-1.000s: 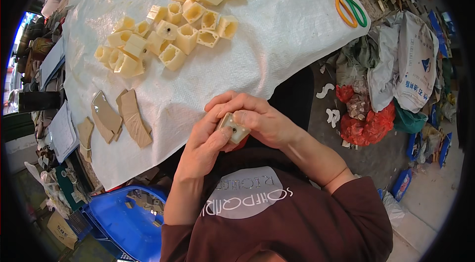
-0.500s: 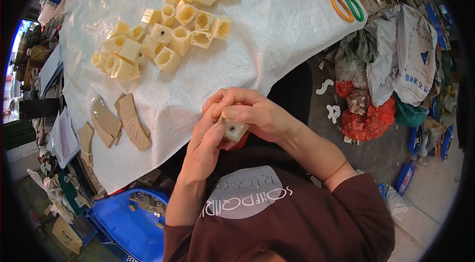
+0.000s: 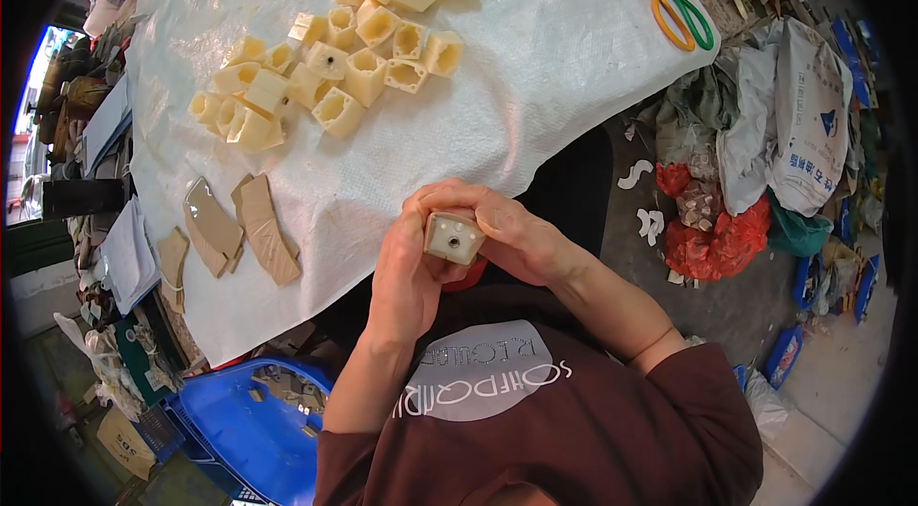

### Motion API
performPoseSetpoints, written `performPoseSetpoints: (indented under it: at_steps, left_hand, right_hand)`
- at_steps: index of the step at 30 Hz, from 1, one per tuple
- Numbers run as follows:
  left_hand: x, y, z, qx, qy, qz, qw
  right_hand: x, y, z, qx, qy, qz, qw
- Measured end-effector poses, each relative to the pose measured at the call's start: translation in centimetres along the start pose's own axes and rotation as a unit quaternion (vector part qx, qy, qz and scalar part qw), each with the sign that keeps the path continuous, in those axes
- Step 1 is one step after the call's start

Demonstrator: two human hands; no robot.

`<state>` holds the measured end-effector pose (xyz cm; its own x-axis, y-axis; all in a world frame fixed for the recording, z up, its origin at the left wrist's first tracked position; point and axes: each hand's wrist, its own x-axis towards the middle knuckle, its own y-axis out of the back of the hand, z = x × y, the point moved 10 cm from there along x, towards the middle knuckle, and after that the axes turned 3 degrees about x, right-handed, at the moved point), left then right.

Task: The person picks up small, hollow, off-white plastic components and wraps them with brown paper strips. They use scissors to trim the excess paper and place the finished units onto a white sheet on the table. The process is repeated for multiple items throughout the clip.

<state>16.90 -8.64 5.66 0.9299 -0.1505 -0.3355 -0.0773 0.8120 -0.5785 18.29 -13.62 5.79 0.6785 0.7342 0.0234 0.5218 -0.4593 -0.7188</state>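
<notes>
Between my two hands is a small cream-coloured block-like plastic piece (image 3: 453, 238), its end face turned up with a dark hole in the middle. My left hand (image 3: 397, 267) wraps its left side, and my right hand (image 3: 512, 231) closes round it from the right with fingers curled over the far side. Both hands are shut on it, just off the near edge of the white woven sheet (image 3: 382, 181). Further off on the sheet lies a loose cluster of similar cream hollow pieces (image 3: 365, 76), many with open ends showing.
Pieces of brown cardboard (image 3: 268, 229) lie on the sheet's left. Scissors (image 3: 676, 18) with orange and green handles rest at its right corner. A blue plastic basket (image 3: 229, 420) stands at lower left. Red bags (image 3: 717, 243) and a white sack (image 3: 801, 123) sit on the right.
My fingers have shifted off the piece's top, and its holed end face now shows more fully. The piece has turned slightly in my hands. The whole view has shifted a little.
</notes>
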Motion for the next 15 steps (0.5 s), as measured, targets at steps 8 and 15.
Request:
performPoseSetpoints:
  at_steps: [8,15]
  left_hand:
    - [-0.3,-0.5,0.8,0.126,-0.078,0.006,0.989]
    - [-1.0,1.4,1.4,0.03,-0.095,-0.03,0.995]
  right_hand:
    - [-0.7,-0.6,-1.9,-0.159,0.148,0.077,0.973]
    - [1.2,-1.5,-2.3,-0.238,0.135,0.057,0.96]
